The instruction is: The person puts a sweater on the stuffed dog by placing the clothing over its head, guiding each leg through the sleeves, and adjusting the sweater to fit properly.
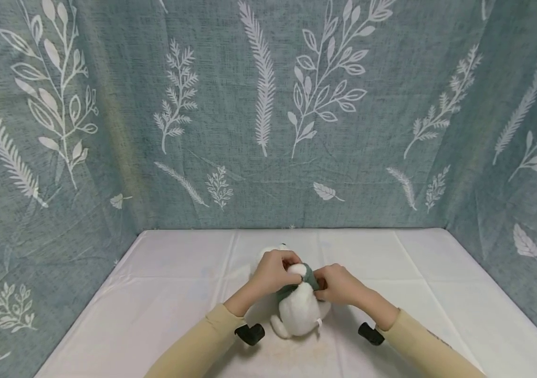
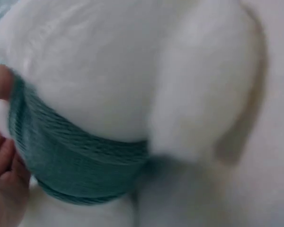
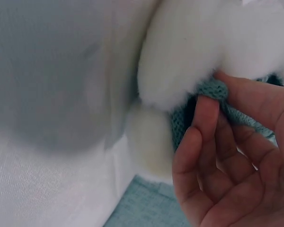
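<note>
A white plush toy [image 1: 299, 311] lies on the table, its rounded lower body towards me. Around its middle sits a green knitted garment [image 2: 85, 165], with a thicker ribbed edge against the white fur. My left hand [image 1: 270, 272] is on the toy's far left side; in the left wrist view its fingers [image 2: 1, 85] pinch the garment's edge. From the other side, my right hand [image 1: 341, 284] holds a rolled bit of the knit between thumb and forefinger, as the right wrist view shows. A stubby white limb [image 3: 151, 142] is beside those fingers. The toy's far end is partly hidden behind my left hand.
A white cloth with fold creases covers the table [image 1: 178, 304]. Teal curtains [image 1: 230, 115] with white leaf prints enclose its back and sides. Black wrist mounts [image 1: 250, 334] stick out below both sleeves, near the toy.
</note>
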Demonstrator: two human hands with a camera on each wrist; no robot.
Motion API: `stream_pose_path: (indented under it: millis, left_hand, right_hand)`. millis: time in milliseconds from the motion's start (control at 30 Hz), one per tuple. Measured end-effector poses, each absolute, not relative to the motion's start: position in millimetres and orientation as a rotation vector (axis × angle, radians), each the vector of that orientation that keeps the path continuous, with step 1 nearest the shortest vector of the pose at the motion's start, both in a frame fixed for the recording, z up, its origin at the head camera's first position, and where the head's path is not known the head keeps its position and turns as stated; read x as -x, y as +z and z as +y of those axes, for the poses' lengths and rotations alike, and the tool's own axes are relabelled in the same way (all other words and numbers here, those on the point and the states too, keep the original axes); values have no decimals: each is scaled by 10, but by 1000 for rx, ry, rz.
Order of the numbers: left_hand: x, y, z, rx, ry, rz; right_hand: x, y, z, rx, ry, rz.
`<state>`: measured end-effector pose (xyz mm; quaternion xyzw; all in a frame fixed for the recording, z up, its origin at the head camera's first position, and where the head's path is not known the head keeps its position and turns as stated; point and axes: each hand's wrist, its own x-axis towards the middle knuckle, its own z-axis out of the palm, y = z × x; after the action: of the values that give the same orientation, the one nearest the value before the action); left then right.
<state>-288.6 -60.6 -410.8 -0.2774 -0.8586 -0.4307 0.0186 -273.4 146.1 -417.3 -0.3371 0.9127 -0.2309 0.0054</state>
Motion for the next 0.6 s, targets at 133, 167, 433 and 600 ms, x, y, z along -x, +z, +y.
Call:
stream_pose_path:
  millis: [133,167,433,600]
  left_hand:
    - [2929,-4224,-644,785,-1584,-2563]
    - [2931,-4239,-651,778,-1622,-2544]
    - [2923,-4285,-657,654,-1891,-2428]
    - [2860,-4224,-658,641,-1956,-2400]
  right_hand:
    - [2752,-4169,1474,1042,-758,2813]
    - [2756,-4173,1479,1042,-766,2804]
    - [2776,-4220,1503,1009,-811,2794]
    - [2774,-4268,1497,971,-824,2810]
